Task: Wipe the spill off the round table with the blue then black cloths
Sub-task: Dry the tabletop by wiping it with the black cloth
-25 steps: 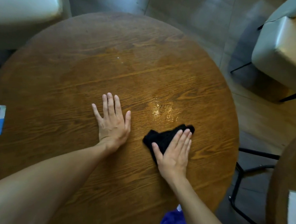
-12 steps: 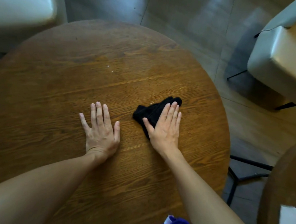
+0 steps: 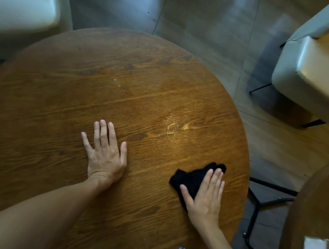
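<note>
Black cloth point(image 3: 193, 178) under flat right hand point(image 3: 206, 197), near-side of spill point(image 3: 174, 123); next stroke pushes forward; left hand point(image 3: 104, 154) splayed on worktop point(image 3: 63, 91).

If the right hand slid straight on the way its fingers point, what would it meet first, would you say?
The right hand, flat on the black cloth, points up and slightly right. Probably only bare table up to its rim; the wet patch lies to the left of that line.
</note>
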